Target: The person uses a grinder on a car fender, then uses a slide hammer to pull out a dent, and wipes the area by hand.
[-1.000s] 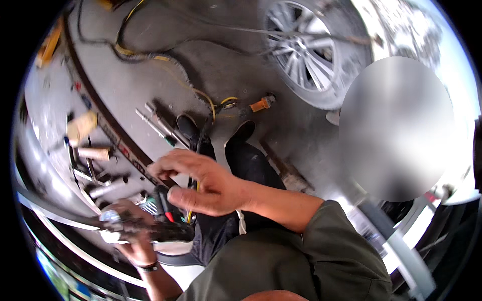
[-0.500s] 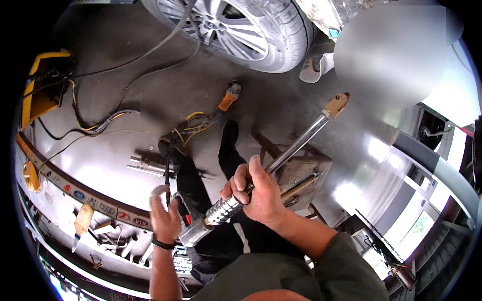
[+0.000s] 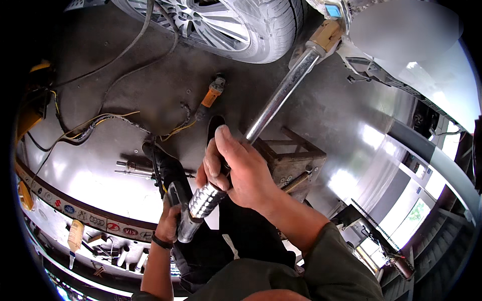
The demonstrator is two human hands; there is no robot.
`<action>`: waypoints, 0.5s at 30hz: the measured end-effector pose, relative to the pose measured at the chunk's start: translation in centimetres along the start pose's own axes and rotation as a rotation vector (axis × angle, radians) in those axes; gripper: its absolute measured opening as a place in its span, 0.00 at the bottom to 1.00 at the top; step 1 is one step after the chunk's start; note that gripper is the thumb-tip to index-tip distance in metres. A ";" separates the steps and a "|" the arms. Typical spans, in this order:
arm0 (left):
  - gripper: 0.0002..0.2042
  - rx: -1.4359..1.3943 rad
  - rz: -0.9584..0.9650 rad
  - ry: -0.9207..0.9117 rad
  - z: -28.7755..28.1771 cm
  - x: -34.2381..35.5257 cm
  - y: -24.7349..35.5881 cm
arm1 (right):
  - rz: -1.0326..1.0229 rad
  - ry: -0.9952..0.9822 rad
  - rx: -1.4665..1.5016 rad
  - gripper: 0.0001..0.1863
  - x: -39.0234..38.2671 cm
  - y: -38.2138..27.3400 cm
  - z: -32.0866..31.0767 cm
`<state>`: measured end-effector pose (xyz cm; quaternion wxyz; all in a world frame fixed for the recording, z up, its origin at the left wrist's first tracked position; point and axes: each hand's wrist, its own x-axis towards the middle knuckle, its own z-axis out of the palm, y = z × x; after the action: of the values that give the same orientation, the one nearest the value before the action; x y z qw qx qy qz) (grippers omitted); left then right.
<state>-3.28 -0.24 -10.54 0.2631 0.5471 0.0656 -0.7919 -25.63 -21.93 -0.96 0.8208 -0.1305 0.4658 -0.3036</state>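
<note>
I hold a long dent-puller-like tool with a bright chrome shaft (image 3: 278, 98) slanting up to the far right. Its brass-coloured end block (image 3: 324, 37) is at the car's bare-metal edge; I cannot tell whether they touch. My right hand (image 3: 243, 170) is wrapped round the shaft, just above a dimpled chrome sleeve (image 3: 203, 201). Below that sleeve is the grey rear barrel (image 3: 188, 227). My left hand (image 3: 169, 218) grips the dark handle (image 3: 176, 194) at the side of the barrel, its fingers partly hidden.
A car wheel (image 3: 221, 25) stands at the top. On the floor lie an orange angle grinder (image 3: 213, 93), cables (image 3: 133, 70) and metal rods (image 3: 134, 169). A worn stool (image 3: 296, 155) with a hammer is at right. Lower left is a tool bench (image 3: 85, 210); a yellow machine (image 3: 30, 118) stands beyond.
The tool's end block has moved up and away from me to the car's edge. My left hand, earlier with fingers spread near the handle, now closes round it. My right hand keeps its grip.
</note>
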 end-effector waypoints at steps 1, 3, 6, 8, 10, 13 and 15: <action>0.33 0.025 -0.014 -0.006 0.7 -0.2 -0.1 | 0.008 -0.016 -0.005 0.32 -0.1 0.0 -0.2; 0.32 0.053 -0.005 -0.018 1.5 -0.2 -0.9 | 0.011 -0.037 -0.007 0.32 -0.4 -0.5 -0.1; 0.34 0.120 0.048 -0.149 0.7 0.4 -2.6 | 0.035 -0.052 -0.069 0.32 -0.8 -1.3 0.1; 0.35 0.084 0.016 -0.219 1.4 0.2 -2.3 | 0.051 -0.044 -0.072 0.32 -0.9 -1.8 0.0; 0.35 0.071 -0.014 -0.214 2.6 -0.3 -1.6 | 0.068 -0.035 -0.075 0.32 -0.9 -1.9 -0.2; 0.34 0.053 -0.068 -0.203 2.8 -0.1 -1.6 | 0.040 -0.069 -0.075 0.32 -1.0 -1.8 -0.5; 0.33 0.045 -0.090 -0.198 2.9 -0.1 -1.7 | 0.041 -0.055 -0.096 0.31 -1.1 -1.9 -0.4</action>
<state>-6.48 0.13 -9.66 0.2199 0.4686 0.0461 -0.8544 -27.06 -22.74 0.52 0.8322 -0.1686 0.4598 -0.2601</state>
